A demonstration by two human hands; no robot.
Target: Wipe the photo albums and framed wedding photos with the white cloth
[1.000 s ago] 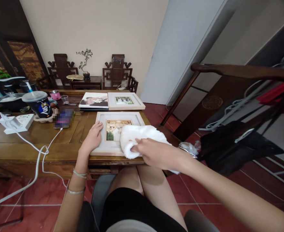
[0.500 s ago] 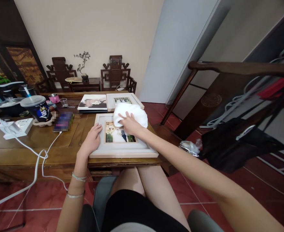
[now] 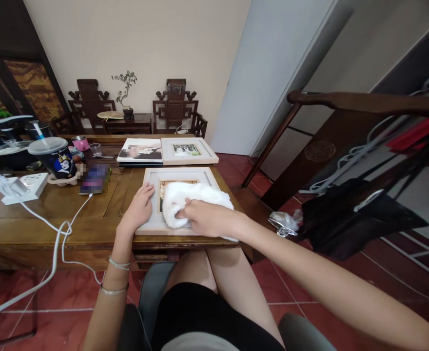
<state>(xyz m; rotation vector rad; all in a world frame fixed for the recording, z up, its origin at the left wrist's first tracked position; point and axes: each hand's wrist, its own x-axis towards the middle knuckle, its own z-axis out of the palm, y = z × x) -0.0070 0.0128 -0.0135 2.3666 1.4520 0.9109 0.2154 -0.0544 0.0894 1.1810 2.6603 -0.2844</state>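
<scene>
Wooden tabletop carries, at far left, a white power strip and a lidded cup, then a phone. Nearer the middle, the left hand lies flat with fingers spread on the left border of a pale picture frame, whose long axis runs left to right. Directly right, the right hand presses a white cloth onto the frame's glass, fingers curled into it. Most of the photo is hidden by the cloth.

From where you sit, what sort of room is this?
Probably a lived-in home sitting room: carved wooden chairs flank a small potted plant by the wall, and framed photos lie on a long wooden table with a drink cup.
</scene>
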